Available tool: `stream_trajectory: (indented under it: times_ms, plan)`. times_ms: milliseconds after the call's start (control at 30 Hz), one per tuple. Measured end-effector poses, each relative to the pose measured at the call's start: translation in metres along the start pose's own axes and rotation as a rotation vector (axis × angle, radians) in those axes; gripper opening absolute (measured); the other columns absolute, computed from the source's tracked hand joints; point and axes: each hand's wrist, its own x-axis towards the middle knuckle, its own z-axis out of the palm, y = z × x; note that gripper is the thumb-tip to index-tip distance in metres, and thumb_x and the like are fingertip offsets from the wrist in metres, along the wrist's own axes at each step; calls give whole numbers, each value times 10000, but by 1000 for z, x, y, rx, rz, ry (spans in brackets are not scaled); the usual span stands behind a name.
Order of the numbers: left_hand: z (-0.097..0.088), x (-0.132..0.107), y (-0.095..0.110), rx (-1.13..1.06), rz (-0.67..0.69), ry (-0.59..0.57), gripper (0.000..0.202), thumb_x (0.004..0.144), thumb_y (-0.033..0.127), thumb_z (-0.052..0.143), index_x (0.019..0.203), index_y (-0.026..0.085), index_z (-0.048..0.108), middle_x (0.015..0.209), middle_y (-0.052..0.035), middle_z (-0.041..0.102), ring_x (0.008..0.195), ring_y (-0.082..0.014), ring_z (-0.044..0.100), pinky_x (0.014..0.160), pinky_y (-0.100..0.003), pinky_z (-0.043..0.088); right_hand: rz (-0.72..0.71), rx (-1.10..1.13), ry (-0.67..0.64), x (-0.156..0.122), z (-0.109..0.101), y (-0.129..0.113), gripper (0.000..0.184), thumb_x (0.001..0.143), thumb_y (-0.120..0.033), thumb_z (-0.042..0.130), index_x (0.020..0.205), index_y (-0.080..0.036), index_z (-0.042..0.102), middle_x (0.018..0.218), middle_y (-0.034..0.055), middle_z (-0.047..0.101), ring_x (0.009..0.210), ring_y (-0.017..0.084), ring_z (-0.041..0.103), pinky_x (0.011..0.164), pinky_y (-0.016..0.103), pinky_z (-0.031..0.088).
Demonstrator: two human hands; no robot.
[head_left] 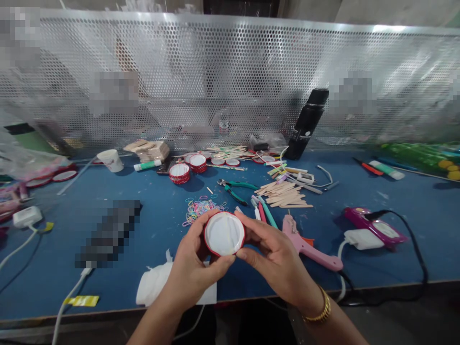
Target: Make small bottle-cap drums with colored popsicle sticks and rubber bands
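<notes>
Both of my hands hold a round red-rimmed lid [224,234] with a white inside, raised over the near part of the blue table [151,268]. My left hand [190,270] wraps its left edge, thumb across the bottom rim. My right hand [275,256] grips the right edge with fingers curled; a gold bangle sits on that wrist. A white tissue [154,285] lies under my left hand on the table.
A pink glue gun [309,244] lies right of my hands. Coloured rubber bands [199,208], green-handled pliers [237,189], wooden sticks [285,194], more red lids [179,173], a white cup [111,160], a black bottle [307,124]. A perforated metal screen [230,81] backs the table.
</notes>
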Motion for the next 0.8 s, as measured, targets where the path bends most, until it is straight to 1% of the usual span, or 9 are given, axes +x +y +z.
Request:
stream_trajectory:
  times_ms: [100, 133, 200, 233, 300, 400, 500, 633, 800]
  plan:
    - [1, 0, 1, -99, -15, 17, 732, 757, 281, 894, 1421, 300, 586, 1411, -77, 639, 1235, -267, 641, 1012, -314, 551, -22, -63, 8, 2, 1, 1, 587, 946, -402, 743, 1497, -319, 558, 1403, 96, 689, 1165, 249, 735, 1028, 424, 617]
    - [1, 0, 2, -148, -35, 28, 743, 758, 322, 893, 1432, 304, 580, 1389, -73, 646, 1165, -247, 663, 944, -283, 568, -33, -89, 9, 3, 3, 2, 584, 951, -403, 736, 1500, -326, 552, 1398, 92, 693, 1159, 248, 735, 1049, 446, 603]
    - [1, 1, 2, -226, -113, 82, 714, 804, 432, 844, 1451, 310, 567, 1286, -65, 679, 891, -169, 675, 700, -212, 558, -58, -130, 4, 5, 5, 3, 574, 965, -400, 718, 1506, -340, 537, 1397, 83, 695, 1155, 245, 731, 1087, 484, 574]
    - [1, 2, 3, -239, -158, 125, 665, 835, 482, 804, 1436, 308, 578, 1210, -56, 693, 760, -131, 629, 594, -190, 510, -66, -144, -6, 6, 7, 3, 564, 972, -398, 708, 1506, -346, 534, 1399, 79, 693, 1149, 241, 730, 1095, 494, 564]
    - [2, 5, 3, -201, -232, 196, 537, 864, 527, 758, 1322, 272, 642, 1025, -30, 690, 625, -98, 528, 500, -174, 427, -61, -160, -40, 8, 10, 4, 567, 981, -387, 694, 1517, -350, 513, 1388, 74, 695, 1124, 229, 732, 1086, 490, 567]
    - [2, 8, 3, -86, -257, 253, 428, 834, 531, 777, 1098, 208, 678, 832, 3, 628, 601, -104, 490, 492, -182, 409, -27, -174, -100, 10, 9, 4, 671, 982, -347, 685, 1588, -331, 398, 1262, 69, 739, 1029, 203, 747, 1001, 442, 611]
    - [2, 10, 2, -46, -242, 330, 429, 827, 535, 768, 1077, 205, 657, 821, 15, 615, 607, -104, 483, 502, -185, 407, -29, -253, -89, 13, 1, 0, 721, 970, -317, 681, 1609, -295, 348, 1172, 59, 750, 943, 184, 749, 920, 400, 632]
    - [1, 10, 2, 4, -223, 358, 433, 835, 549, 750, 1068, 196, 659, 820, 11, 614, 623, -113, 495, 517, -197, 419, -50, -454, -44, 20, -15, -15, 549, 953, -254, 668, 1484, -266, 532, 1163, 61, 760, 961, 189, 750, 938, 390, 613]
    - [1, 9, 3, 61, -194, 278, 388, 865, 544, 721, 1007, 186, 678, 804, -6, 629, 662, -139, 522, 560, -224, 451, -86, -583, -94, 29, -17, -27, 299, 1001, -273, 604, 1286, -254, 693, 1107, 75, 783, 992, 226, 747, 905, 399, 598]
